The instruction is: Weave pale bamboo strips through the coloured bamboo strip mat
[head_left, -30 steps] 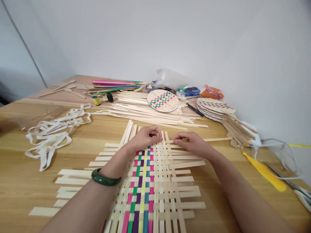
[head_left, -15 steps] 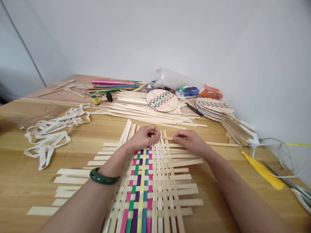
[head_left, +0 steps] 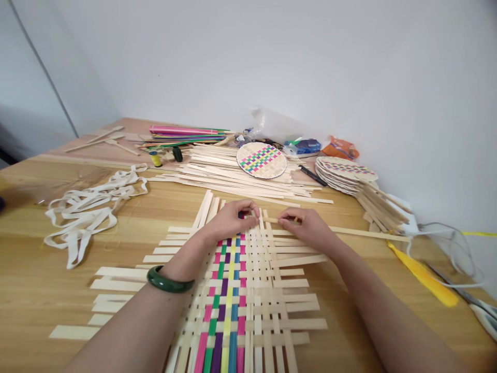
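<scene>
A woven mat of pale bamboo strips lies in front of me, with pink, green, purple, yellow and blue strips running lengthwise through it. At its far edge, my left hand is closed, thumb and fingers pinching at the ends of the lengthwise strips; its fingers partly hide which one. My right hand, just to the right, pinches a loose pale bamboo strip lying crosswise. That strip's left end points at the weave near my left fingertips, and its other end reaches out to the right.
Behind the mat lie loose pale strips and a round woven fan. A stack of round woven pieces stands back right. White ribbon is heaped left. A yellow tassel and scissors lie right.
The crosswise strip's far end now reaches further right. Both hands stay nearly in place, still pinching. The whole view has shifted slightly.
</scene>
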{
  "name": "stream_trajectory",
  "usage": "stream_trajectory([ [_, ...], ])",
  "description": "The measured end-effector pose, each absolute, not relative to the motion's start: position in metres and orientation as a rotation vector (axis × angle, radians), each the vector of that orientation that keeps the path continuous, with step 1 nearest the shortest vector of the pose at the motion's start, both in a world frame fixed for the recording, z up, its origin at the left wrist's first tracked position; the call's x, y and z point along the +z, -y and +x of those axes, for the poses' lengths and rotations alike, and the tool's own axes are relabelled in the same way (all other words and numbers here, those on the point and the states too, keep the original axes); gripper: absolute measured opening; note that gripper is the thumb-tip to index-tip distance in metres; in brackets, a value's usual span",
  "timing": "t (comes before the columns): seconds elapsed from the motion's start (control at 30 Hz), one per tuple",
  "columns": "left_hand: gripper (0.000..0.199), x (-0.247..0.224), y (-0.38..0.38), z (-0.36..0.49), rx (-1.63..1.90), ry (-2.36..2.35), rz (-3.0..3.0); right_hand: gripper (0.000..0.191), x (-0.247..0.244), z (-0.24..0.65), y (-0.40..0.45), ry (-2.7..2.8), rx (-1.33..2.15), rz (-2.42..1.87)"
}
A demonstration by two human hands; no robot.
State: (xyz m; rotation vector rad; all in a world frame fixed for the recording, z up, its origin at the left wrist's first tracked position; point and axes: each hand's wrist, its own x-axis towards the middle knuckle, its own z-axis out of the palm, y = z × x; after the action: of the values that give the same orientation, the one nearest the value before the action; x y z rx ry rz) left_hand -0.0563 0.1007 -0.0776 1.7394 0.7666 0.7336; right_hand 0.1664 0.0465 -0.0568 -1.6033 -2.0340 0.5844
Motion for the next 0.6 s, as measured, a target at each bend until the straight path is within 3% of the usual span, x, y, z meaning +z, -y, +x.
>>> stream_trajectory([
  [0.23, 0.012, -0.0761, -0.1009, -0.057, 0.764, -0.783, 1.784, 0.028, -0.0586, 0.1677, -0.0493, 2.015, 0.886, -1.497],
  [0.6, 0.017, -0.0761, -0.1022, -0.0581, 0.737, -0.792, 1.764, 0.025, -0.055, 0.1649, -0.054, 1.953, 1.03, -1.5],
])
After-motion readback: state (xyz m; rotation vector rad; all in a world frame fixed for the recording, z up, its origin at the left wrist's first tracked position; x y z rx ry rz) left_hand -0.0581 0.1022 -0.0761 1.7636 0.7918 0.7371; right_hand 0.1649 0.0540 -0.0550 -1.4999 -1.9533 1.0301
